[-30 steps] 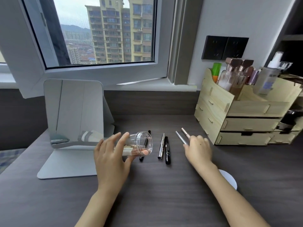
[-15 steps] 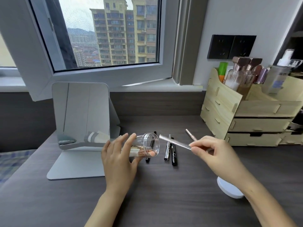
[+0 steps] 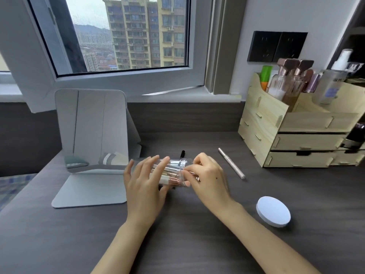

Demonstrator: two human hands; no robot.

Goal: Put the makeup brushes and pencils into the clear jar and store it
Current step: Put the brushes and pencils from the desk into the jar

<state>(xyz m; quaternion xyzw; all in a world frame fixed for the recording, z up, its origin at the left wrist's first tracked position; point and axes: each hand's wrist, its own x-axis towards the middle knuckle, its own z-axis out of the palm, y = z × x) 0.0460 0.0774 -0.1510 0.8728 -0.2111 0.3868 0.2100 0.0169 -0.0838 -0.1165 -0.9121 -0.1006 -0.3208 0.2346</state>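
My left hand point(image 3: 144, 182) grips the clear jar point(image 3: 175, 171), which is tipped on its side above the dark desk with its mouth to the right. Inside it lie rose-gold and white makeup brushes. My right hand point(image 3: 207, 178) is at the jar's mouth, fingers pinched on a thin silver pencil that is mostly hidden between hand and jar. One silver pencil point(image 3: 231, 163) lies on the desk to the right. The tip of a black pencil point(image 3: 182, 153) shows behind the jar; others there are hidden by my hands.
A white round lid point(image 3: 273, 211) lies on the desk at the right front. A standing mirror point(image 3: 92, 131) is at the left. A wooden drawer organiser point(image 3: 296, 135) with bottles stands at the back right, under the window wall.
My right hand picked a silver pencil off the desk, carried it left and brought it to the jar's mouth. The left hand has kept the jar tipped sideways.
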